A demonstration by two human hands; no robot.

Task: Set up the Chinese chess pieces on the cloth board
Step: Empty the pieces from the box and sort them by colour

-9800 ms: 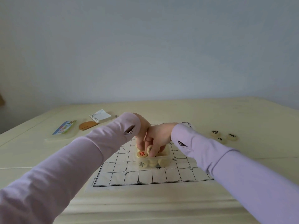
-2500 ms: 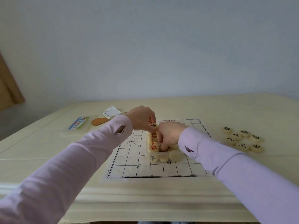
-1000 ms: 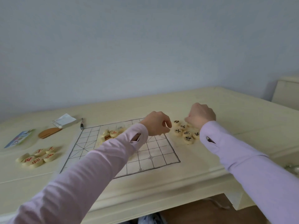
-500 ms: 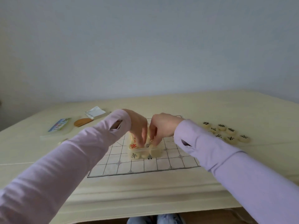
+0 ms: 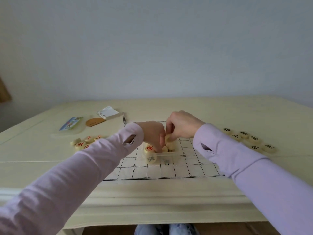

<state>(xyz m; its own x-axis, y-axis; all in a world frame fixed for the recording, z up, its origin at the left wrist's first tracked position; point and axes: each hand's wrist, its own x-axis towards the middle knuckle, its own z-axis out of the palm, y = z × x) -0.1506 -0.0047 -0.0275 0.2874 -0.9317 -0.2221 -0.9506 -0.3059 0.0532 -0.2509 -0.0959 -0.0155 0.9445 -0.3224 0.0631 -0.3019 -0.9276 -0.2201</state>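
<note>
The left hand [image 5: 153,134] reaches down into the box [image 5: 166,155], its fingers pointing into the pile of pieces there. Its fingertips are hidden among them, so I cannot tell whether it holds anything. The right hand [image 5: 183,126] hovers just above the box's far side, touching the left hand, with its fingers curled and pinching a pale piece [image 5: 167,137] at their tips. Both arms wear pale lilac sleeves [image 5: 237,155].

The box is clear plastic and sits on the board [image 5: 169,168], near its middle. It is part full of cream discs. One disc with a red mark [image 5: 149,148] leans at the left, and one with a dark mark [image 5: 151,158] shows through the near wall.

The board is a white cloth with a black grid, lying flat on the table [image 5: 169,107] close to the near edge. No pieces stand on its lines outside the box.

Off the board to the left, red pieces [image 5: 84,142] lie in a loose cluster on the table, partly hidden by the left sleeve. Off the board to the right, black pieces [image 5: 249,139] lie spread face up.

Further back on the left are a clear lid [image 5: 67,134] with a coloured card [image 5: 71,123] on it, a brown disc [image 5: 94,122], a spiral notepad [image 5: 108,112] and a pen [image 5: 123,117] just beyond the board's far left corner.
</note>
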